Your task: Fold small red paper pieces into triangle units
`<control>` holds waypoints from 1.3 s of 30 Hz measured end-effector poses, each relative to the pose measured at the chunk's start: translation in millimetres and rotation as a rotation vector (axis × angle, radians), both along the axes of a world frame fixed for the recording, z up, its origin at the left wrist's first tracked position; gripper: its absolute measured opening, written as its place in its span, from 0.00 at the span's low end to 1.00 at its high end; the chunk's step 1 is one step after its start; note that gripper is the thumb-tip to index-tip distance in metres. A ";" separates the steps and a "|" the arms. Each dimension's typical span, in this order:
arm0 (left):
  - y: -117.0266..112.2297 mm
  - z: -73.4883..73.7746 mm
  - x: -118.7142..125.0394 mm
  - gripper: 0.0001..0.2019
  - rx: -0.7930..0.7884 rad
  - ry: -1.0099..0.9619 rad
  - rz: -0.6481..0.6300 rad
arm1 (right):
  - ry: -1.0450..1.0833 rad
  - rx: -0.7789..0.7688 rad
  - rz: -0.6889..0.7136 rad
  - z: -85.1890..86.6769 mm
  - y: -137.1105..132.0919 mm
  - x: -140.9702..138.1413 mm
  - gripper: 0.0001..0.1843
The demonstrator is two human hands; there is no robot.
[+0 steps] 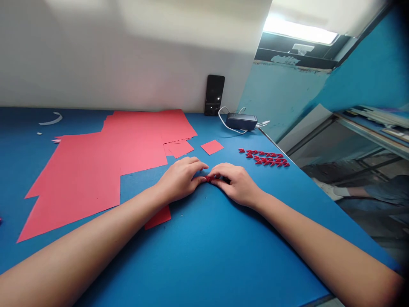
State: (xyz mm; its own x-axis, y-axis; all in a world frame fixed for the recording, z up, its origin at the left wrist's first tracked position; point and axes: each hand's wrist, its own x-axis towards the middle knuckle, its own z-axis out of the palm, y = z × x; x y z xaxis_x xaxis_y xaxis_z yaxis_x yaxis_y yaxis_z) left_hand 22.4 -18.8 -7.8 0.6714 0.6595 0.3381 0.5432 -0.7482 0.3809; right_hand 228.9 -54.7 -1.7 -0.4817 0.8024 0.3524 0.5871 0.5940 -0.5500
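Note:
My left hand (180, 179) and my right hand (234, 183) rest on the blue table (204, 251), fingertips meeting. Both pinch a small folded piece of red paper (208, 178) between them; most of it is hidden by the fingers. Under my left wrist lies a small red paper strip (159, 218). To the right of my right hand, several small folded red triangles (266, 158) lie in rows on the table. A small red paper square (212, 147) sits just beyond my hands.
Large red paper sheets (96, 166) cover the table's left half. A black phone (214, 95) leans on the white wall. A dark power bank (241, 121) with a white cable lies at the back right. The table's right edge drops toward a shelf and floor.

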 end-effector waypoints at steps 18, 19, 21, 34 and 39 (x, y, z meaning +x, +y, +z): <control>2.9 4.9 -1.6 0.09 -0.078 -0.060 -0.138 | -0.009 0.012 -0.039 -2.0 2.2 -1.9 0.05; 3.3 4.7 -1.5 0.09 -0.088 -0.069 -0.138 | -0.009 0.013 -0.037 -2.1 2.5 -2.0 0.05; 4.2 4.5 -1.2 0.08 -0.110 -0.086 -0.140 | -0.008 0.016 -0.032 -2.4 3.2 -2.3 0.07; 3.5 7.1 1.1 0.04 -0.159 -0.116 -0.050 | -0.006 0.053 -0.079 -6.6 3.1 -3.0 0.08; 8.6 7.0 -3.0 0.09 -0.204 -0.096 -0.055 | -0.004 0.035 -0.065 -7.4 5.1 -3.0 0.08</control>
State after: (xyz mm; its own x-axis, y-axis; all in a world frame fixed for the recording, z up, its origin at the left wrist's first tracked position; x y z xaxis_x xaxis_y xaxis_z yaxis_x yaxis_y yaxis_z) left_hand 19.4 -10.2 -0.9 0.6792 0.6844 0.2651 0.4580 -0.6775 0.5756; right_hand 225.9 -49.6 -9.1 -0.4303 0.8191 0.3793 0.6272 0.5735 -0.5269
